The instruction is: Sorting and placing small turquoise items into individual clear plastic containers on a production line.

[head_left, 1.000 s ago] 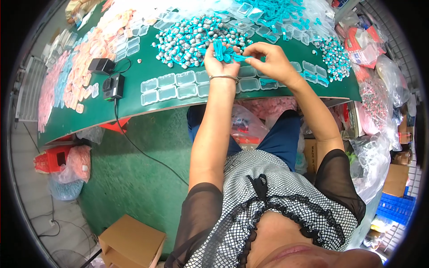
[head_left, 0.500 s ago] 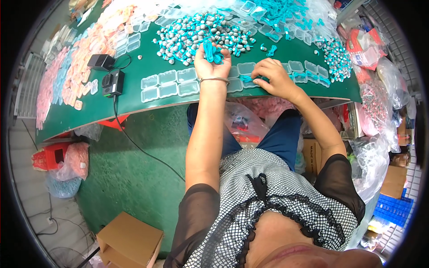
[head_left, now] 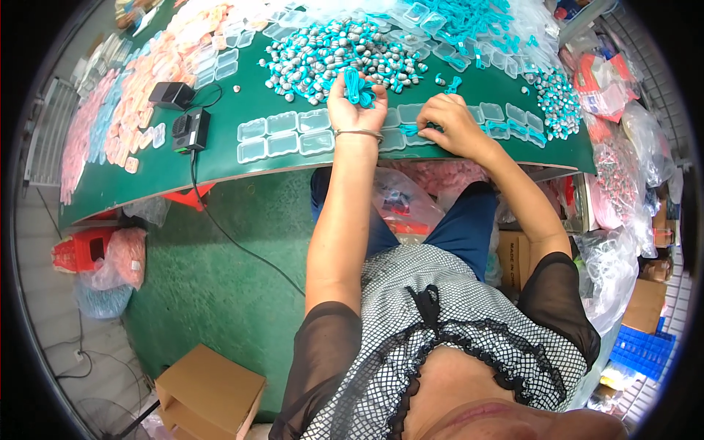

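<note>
My left hand (head_left: 357,116) is held palm up above the table, its fingers curled round a bunch of turquoise cords (head_left: 357,89). To its right, my right hand (head_left: 453,126) is bent over a row of clear plastic cases (head_left: 316,141), thumb and fingertips drawn together at a turquoise cord bundle (head_left: 409,130) in one of them. The fingers partly cover that case. Cases to the left of my left forearm hold nothing, while several to the right of my right hand have turquoise cords (head_left: 518,132) in them.
Beyond my hands lies a heap of grey-striped beads with turquoise cords (head_left: 330,55). Two black devices (head_left: 190,130) with a cable stand on the green table (head_left: 213,165) at left, near many pink pieces (head_left: 139,110). Plastic bags crowd the right side; a cardboard box (head_left: 209,381) sits on the floor.
The view has shifted slightly, so the table appears a little further right. Both hands keep nearly the same places over the cases, the left still with its cords.
</note>
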Demonstrator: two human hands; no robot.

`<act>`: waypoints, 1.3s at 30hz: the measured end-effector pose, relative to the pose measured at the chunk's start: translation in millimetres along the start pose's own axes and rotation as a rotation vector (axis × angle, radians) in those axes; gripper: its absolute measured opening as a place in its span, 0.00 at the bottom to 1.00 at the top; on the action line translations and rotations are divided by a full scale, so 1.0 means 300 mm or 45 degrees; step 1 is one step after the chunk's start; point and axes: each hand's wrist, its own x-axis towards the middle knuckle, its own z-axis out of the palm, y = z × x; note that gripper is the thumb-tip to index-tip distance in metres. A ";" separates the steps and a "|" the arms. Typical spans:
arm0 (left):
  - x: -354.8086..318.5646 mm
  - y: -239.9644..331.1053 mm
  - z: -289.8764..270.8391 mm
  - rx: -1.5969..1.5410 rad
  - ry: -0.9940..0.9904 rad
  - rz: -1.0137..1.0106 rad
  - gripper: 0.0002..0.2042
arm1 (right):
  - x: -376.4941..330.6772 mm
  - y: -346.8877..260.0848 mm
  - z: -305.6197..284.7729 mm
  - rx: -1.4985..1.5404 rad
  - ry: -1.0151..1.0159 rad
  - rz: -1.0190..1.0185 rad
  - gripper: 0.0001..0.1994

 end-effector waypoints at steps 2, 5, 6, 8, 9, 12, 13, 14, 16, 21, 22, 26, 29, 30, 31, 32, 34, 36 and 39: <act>-0.002 0.004 0.001 0.003 0.010 0.012 0.12 | -0.006 -0.004 -0.002 0.008 0.033 -0.027 0.07; -0.014 -0.007 0.020 0.022 0.084 0.049 0.11 | -0.006 -0.024 -0.024 0.018 0.062 -0.028 0.06; -0.017 -0.012 0.022 0.021 0.083 0.051 0.11 | 0.008 -0.034 -0.036 0.017 0.061 -0.031 0.06; -0.024 -0.018 0.027 0.069 0.060 0.057 0.11 | 0.055 -0.062 -0.054 0.124 0.217 0.022 0.07; -0.030 -0.026 0.035 0.070 0.111 0.076 0.11 | 0.088 -0.089 -0.058 0.193 0.279 0.012 0.07; -0.023 -0.042 0.019 0.156 0.048 0.167 0.10 | 0.179 -0.145 -0.012 0.352 0.331 0.008 0.10; -0.022 -0.041 0.016 0.138 0.073 0.123 0.10 | 0.203 -0.158 0.003 0.269 0.373 -0.015 0.11; -0.033 -0.041 0.002 0.236 0.010 0.147 0.11 | 0.219 -0.166 0.019 0.271 0.374 -0.019 0.11; -0.051 -0.044 0.016 0.191 0.031 0.174 0.11 | 0.240 -0.172 0.048 0.298 0.296 0.207 0.10; -0.037 0.006 0.014 0.054 -0.012 0.268 0.11 | 0.272 -0.169 0.052 0.481 0.420 0.173 0.11; -0.036 0.019 0.011 0.042 -0.026 0.290 0.11 | 0.272 -0.172 0.040 0.482 0.414 0.170 0.11; -0.049 0.067 0.011 -0.026 0.011 0.191 0.09 | 0.240 -0.155 0.026 0.541 0.390 0.264 0.10; -0.064 0.108 0.024 -0.022 0.031 0.266 0.09 | 0.183 -0.120 0.024 0.568 0.305 0.164 0.08; -0.068 0.126 0.026 -0.033 0.008 0.289 0.08 | 0.164 -0.114 0.027 0.569 0.303 0.165 0.08; -0.074 0.137 0.026 -0.042 -0.018 0.304 0.08 | 0.144 -0.106 0.038 0.488 0.257 0.081 0.07; -0.078 0.143 0.028 -0.042 -0.016 0.303 0.08 | 0.126 -0.103 0.045 0.407 0.212 -0.001 0.06; -0.089 0.154 0.032 -0.039 0.021 0.313 0.07 | 0.102 -0.113 0.057 0.365 0.163 0.033 0.05; -0.092 0.156 0.023 -0.038 -0.005 0.301 0.07 | 0.088 -0.115 0.071 0.195 0.176 -0.001 0.05; -0.094 0.150 0.016 -0.028 0.018 0.268 0.07 | 0.074 -0.112 0.085 0.109 0.183 -0.018 0.05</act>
